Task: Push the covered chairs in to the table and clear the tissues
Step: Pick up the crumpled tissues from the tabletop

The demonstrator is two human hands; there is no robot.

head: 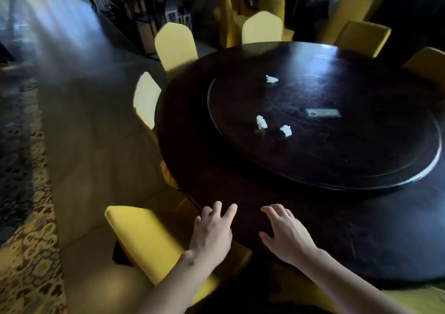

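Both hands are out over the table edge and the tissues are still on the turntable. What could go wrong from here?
1. The three crumpled tissues lie well in on the turntable, beyond the open left hand and right hand; leaning in could spin it and carry them away.
2. The far tissue may be missed.
3. The nearest covered chair stands angled beside the left arm, so it could be bumped or forgotten.

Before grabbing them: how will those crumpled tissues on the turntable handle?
Probably very light and soft: the three tissues look like small crumpled white wads, so fingers should squash them easily. They may skid on the glossy turntable rather than lift cleanly. Unlikely to roll far, given their irregular shape.
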